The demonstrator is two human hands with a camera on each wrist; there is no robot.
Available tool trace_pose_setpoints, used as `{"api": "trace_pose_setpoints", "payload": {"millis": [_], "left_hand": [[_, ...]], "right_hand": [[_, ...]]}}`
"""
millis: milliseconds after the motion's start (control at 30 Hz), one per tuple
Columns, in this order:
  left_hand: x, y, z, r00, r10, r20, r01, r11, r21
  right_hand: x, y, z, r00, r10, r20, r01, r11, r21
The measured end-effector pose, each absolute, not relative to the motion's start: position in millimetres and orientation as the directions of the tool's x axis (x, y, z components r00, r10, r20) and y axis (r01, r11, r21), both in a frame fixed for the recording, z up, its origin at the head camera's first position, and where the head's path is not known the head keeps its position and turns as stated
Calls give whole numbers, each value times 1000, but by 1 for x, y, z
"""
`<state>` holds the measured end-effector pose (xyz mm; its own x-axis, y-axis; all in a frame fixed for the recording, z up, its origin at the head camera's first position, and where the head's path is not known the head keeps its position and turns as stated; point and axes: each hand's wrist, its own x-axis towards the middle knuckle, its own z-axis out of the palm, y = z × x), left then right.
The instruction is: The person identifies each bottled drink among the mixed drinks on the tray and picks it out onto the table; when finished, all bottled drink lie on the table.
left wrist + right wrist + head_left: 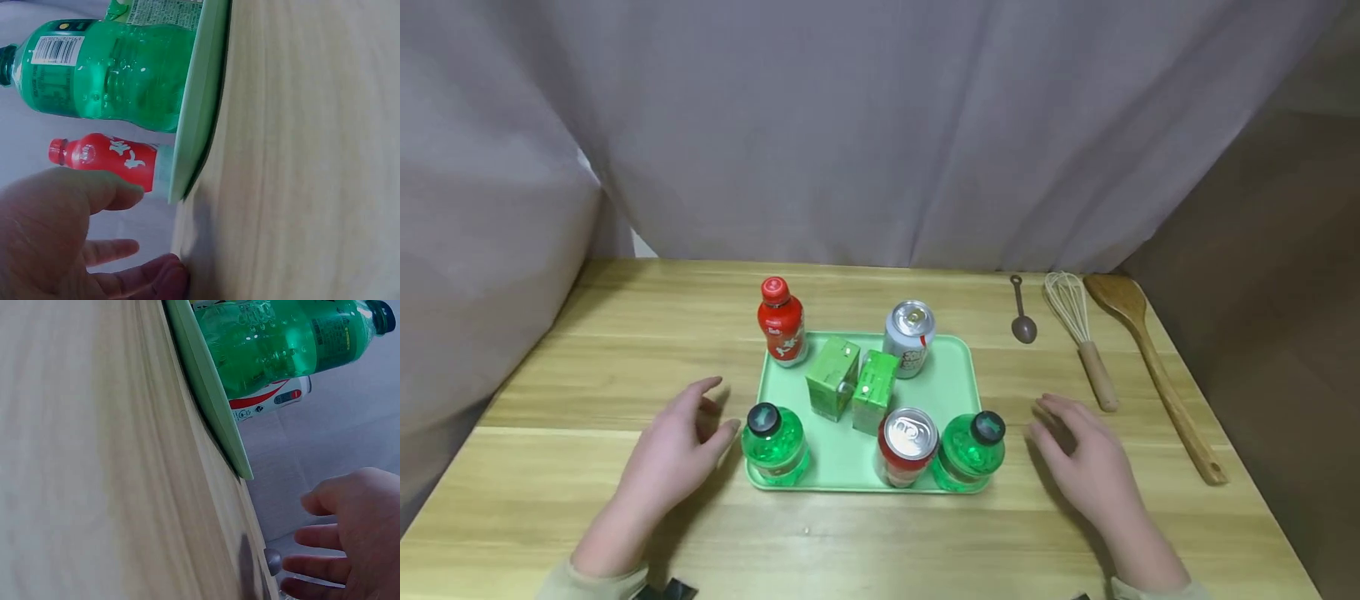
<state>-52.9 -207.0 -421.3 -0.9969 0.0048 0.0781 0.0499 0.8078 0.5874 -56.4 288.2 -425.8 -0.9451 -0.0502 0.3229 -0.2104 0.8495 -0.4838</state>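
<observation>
A light green tray (820,462) lies on the wooden table, loaded with drinks. On its front corners stand two green bottles, the left bottle (777,450) and the right bottle (967,454), both with dark caps. Beside the right one is a red can (902,454). Two green drink cartons stand mid-tray, the left carton (832,379) and the right carton (875,392). A red bottle (782,325) and a silver can (909,337) are at the back. My left hand (673,454), fingers relaxed, is left of the tray; my right hand (1090,462) is right of it, likewise relaxed. Both hold nothing.
To the right of the tray lie a small dark spoon (1022,325), a whisk (1093,367) with a wooden handle, and a wooden spatula (1157,367). Grey cloth (820,142) hangs behind the table, and more drapes the sides.
</observation>
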Motion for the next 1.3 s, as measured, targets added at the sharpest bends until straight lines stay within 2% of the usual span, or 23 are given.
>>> {"api": "trace_pose_setpoints", "payload": {"millis": [100,167,267,367,533,700,800,900,1100,1200,1300], "left_hand": [[-56,-204,-422,-999,17,34,35,771,636],[-58,-202,-423,-999,43,-16,21,740,672],[-63,-199,-423,-993,76,-90,-11,706,709],[-73,-198,-420,-981,112,-159,-47,658,752],[-100,-197,-413,-953,213,-214,-39,615,787],[-122,-198,-415,-923,272,-272,-58,601,797],[-131,-202,-419,-902,288,-321,-120,548,828],[-135,-207,-424,-891,299,-342,-156,506,848],[-139,-212,-427,-888,302,-348,-186,456,870],[-140,-215,-430,-881,307,-361,-219,413,884],[-141,-217,-431,-877,310,-366,-237,383,893]], "right_hand": [[-54,289,-423,-953,-26,303,-204,793,-574],[-53,290,-421,-954,-55,295,-240,732,-638],[-52,287,-414,-942,-171,290,-334,573,-748],[-51,280,-404,-900,-304,313,-422,421,-803],[-63,263,-377,-764,-527,373,-589,332,-737],[-82,250,-350,-675,-704,221,-610,365,-703],[-89,244,-341,-642,-749,163,-625,387,-678],[-95,242,-340,-604,-782,153,-632,353,-690],[-103,251,-347,-514,-825,235,-633,180,-753],[-108,258,-351,-487,-823,294,-615,84,-784],[-112,259,-354,-475,-826,302,-606,58,-793]]}}
